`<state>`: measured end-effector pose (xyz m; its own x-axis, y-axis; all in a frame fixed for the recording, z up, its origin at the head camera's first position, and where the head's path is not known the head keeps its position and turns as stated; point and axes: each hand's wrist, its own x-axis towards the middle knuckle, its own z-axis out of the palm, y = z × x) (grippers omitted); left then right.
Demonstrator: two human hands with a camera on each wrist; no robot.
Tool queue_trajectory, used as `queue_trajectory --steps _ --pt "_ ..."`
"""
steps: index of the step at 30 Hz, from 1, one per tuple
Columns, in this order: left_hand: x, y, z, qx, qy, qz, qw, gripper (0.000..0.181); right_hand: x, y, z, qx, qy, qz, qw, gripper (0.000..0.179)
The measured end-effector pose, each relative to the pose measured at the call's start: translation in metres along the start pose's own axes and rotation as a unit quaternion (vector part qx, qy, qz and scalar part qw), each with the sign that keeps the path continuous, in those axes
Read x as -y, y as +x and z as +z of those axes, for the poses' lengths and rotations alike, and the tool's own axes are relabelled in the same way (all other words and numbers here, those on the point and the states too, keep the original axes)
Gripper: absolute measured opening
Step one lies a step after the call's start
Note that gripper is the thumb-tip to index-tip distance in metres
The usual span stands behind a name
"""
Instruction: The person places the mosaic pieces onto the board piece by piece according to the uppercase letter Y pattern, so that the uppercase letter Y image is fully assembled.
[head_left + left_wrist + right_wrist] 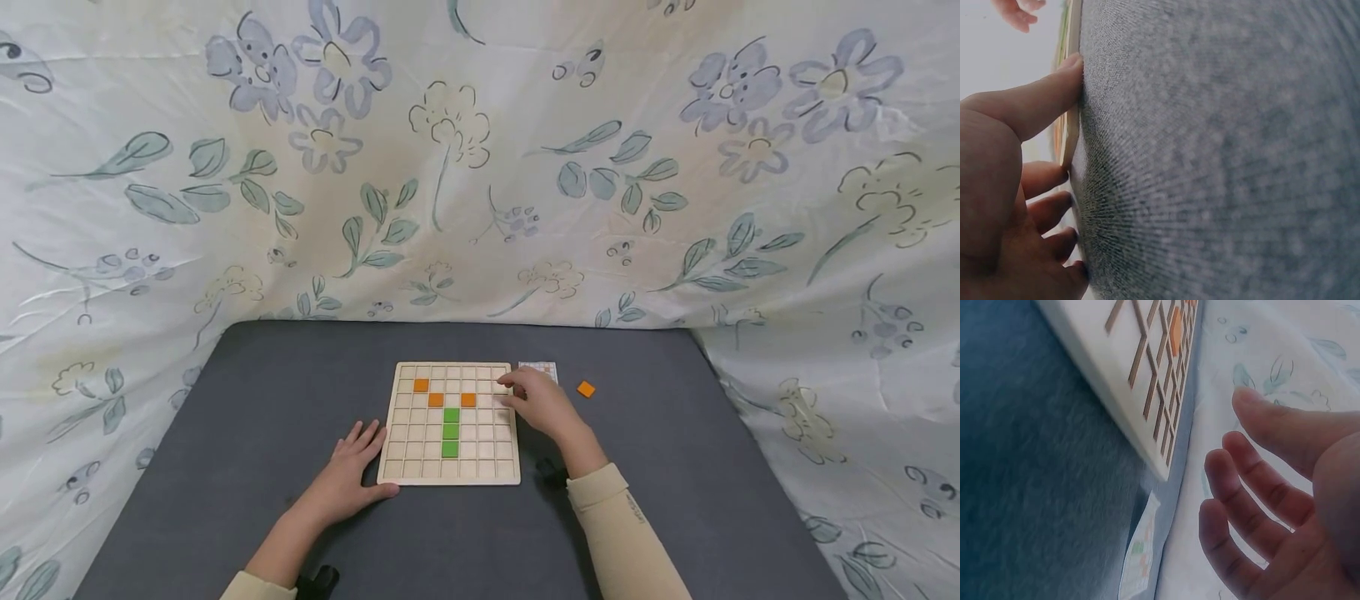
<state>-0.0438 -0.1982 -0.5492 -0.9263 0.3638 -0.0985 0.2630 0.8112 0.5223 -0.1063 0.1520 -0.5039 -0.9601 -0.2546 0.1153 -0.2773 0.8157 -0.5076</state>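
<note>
A pale wooden grid board [408,479] lies on the table. Set in its squares are an upper-left orange tile [422,385], two more orange tiles in the row below, and a column of green tiles [450,432]. At the board's front left corner rests my left hand [343,479], fingers spread; its thumb [1047,94] touches the front edge and its index finger the left side. My right hand [542,402] hovers over the board's right edge, fingers loosely bent and apart, with nothing between them. In the right wrist view that hand [1272,500] is beside the board's corner.
Right of the board lies a loose orange tile [586,389]. A small printed card [551,368], partly hidden by my right hand in the head view, sits by the board's far right corner. Behind the grey table [300,367] hangs a floral cloth [480,275].
</note>
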Motion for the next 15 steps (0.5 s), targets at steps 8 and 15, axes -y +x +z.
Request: queue_trajectory --steps 8,15 --pt "0.001 -0.001 0.001 -0.002 -0.004 0.002 1.0000 0.102 -0.012 -0.009 -0.007 -0.005 -0.003 0.021 0.9998 0.035" --pt "0.000 0.001 0.001 -0.001 0.003 0.004 1.0000 0.101 -0.024 -0.013 -0.015 -0.024 0.010 0.022 0.9994 0.036"
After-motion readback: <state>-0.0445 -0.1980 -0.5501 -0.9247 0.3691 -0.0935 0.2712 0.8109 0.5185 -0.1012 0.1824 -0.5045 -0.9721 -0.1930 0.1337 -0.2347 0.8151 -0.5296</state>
